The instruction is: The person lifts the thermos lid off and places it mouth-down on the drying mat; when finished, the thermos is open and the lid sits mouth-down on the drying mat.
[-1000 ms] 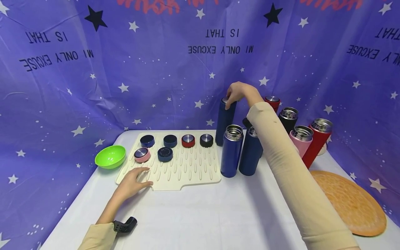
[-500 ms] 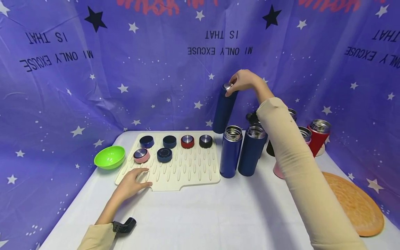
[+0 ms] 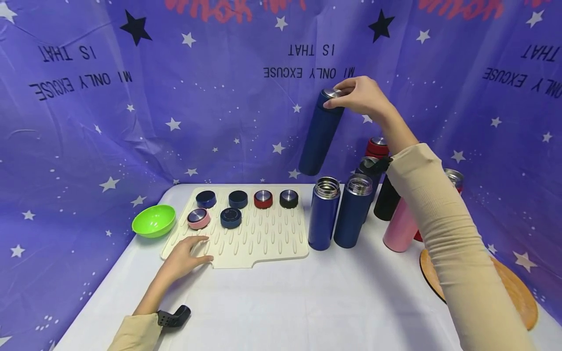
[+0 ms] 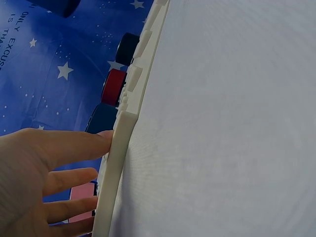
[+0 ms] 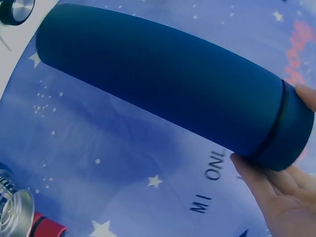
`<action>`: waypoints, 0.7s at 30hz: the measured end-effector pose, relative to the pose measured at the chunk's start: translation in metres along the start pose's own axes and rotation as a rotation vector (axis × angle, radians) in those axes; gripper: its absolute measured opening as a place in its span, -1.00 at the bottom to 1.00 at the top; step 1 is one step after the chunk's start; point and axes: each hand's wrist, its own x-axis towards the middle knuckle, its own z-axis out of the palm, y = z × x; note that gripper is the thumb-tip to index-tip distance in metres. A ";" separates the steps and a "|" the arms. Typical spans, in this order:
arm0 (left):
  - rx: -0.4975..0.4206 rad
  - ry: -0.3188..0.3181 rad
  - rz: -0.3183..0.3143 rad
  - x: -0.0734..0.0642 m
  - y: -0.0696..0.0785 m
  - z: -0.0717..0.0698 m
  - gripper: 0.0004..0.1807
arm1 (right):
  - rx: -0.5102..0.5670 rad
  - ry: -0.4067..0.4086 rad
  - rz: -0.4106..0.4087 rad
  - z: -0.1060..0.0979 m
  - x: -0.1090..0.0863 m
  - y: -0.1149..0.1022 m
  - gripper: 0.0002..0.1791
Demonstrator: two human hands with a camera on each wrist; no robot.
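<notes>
A capped dark blue thermos bottle (image 3: 322, 134) hangs tilted in the air at the back, its cap gripped by my right hand (image 3: 362, 96). In the right wrist view, fingers and thumb wrap the cap end of that thermos bottle (image 5: 163, 84). My left hand (image 3: 182, 256) lies at the front left edge of a white ribbed mat (image 3: 263, 246), fingers spread and relaxed. The left wrist view has the left hand (image 4: 54, 173) touching the mat's edge. On the mat sit several loose caps, among them a pink cap (image 3: 198, 219) and a red cap (image 3: 263, 199).
Two uncapped blue bottles (image 3: 324, 214) stand right of the mat. Behind my right arm are a pink bottle (image 3: 400, 229), a black bottle (image 3: 386, 202) and red ones. A green bowl (image 3: 153, 221) is at the left, a round orange-brown placemat (image 3: 513, 287) at the right.
My right hand has lifted the dark blue thermos bottle off the table, up and slightly right, and it now tilts. The left hand has stayed in place.
</notes>
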 end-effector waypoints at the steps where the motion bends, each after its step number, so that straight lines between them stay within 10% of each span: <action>1: -0.002 0.001 0.000 0.000 0.000 0.001 -0.36 | 0.018 0.025 -0.002 -0.001 -0.003 -0.002 -0.09; 10: -0.008 0.015 0.026 0.001 0.000 0.001 -0.38 | 0.245 0.199 -0.128 -0.006 -0.041 -0.024 -0.30; 21: -0.002 0.006 0.019 0.001 0.001 0.000 -0.37 | 0.492 0.141 -0.291 -0.008 -0.091 -0.042 -0.44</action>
